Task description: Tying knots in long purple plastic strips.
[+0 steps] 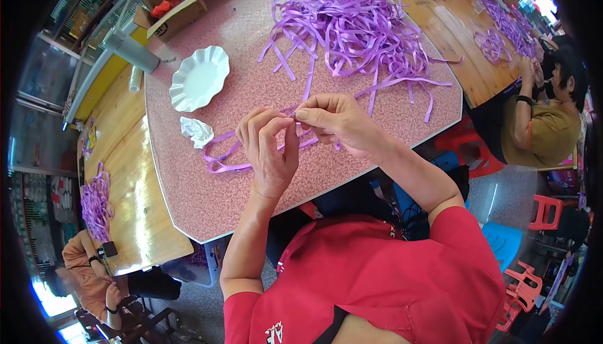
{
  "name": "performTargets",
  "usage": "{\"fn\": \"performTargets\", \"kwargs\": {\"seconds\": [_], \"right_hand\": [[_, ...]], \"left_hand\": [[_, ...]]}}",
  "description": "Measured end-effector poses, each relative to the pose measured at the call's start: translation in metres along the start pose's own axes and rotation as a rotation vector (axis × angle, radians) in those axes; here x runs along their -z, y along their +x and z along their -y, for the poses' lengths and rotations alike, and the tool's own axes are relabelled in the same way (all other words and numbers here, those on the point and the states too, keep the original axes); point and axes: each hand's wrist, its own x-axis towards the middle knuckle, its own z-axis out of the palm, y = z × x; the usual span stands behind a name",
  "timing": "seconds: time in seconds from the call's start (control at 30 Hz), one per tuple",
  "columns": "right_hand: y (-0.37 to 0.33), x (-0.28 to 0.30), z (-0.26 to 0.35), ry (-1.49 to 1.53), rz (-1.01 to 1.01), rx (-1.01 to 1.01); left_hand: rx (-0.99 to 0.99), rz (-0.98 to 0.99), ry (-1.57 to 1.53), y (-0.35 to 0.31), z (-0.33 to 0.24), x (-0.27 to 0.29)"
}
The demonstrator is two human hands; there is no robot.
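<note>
My left hand (269,149) and my right hand (342,123) meet over the pink speckled table (188,193), thumb and forefinger of each pinched together. Between the fingertips is part of a purple ribbon (227,168); the exact spot they grip is small and mostly hidden. The rest of that ribbon loops flat on the table behind and left of my left hand. Beyond my hands lies a big tangled pile of purple ribbons (352,27), with several loose ends trailing toward me.
A white scalloped dish (200,80) and a crumpled white tissue (197,131) lie to the left. Behind them stand a grey-green tumbler (135,52) and an open cardboard box (173,8). Co-workers sit at wooden tables on both sides, each near more purple ribbons (96,202).
</note>
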Motion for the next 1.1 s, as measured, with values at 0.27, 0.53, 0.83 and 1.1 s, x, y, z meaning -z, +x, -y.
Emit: {"fn": "performTargets", "kwargs": {"seconds": [0.27, 0.53, 0.83, 1.1], "right_hand": [[-0.002, -0.002, -0.002, 0.481, 0.163, -0.236], [-0.009, -0.013, 0.006, 0.494, 0.133, -0.271], [-0.006, -0.008, 0.004, 0.332, 0.107, -0.138], [-0.007, -0.007, 0.002, 0.272, 0.05, -0.042]], "left_hand": [[0.101, -0.108, -0.149, -0.007, 0.001, -0.011], [-0.125, -0.037, 0.011, 0.0, 0.008, 0.007], [0.183, -0.114, -0.216, 0.0, -0.003, 0.002], [0.904, 0.074, -1.134, 0.0, -0.022, 0.013]]}}
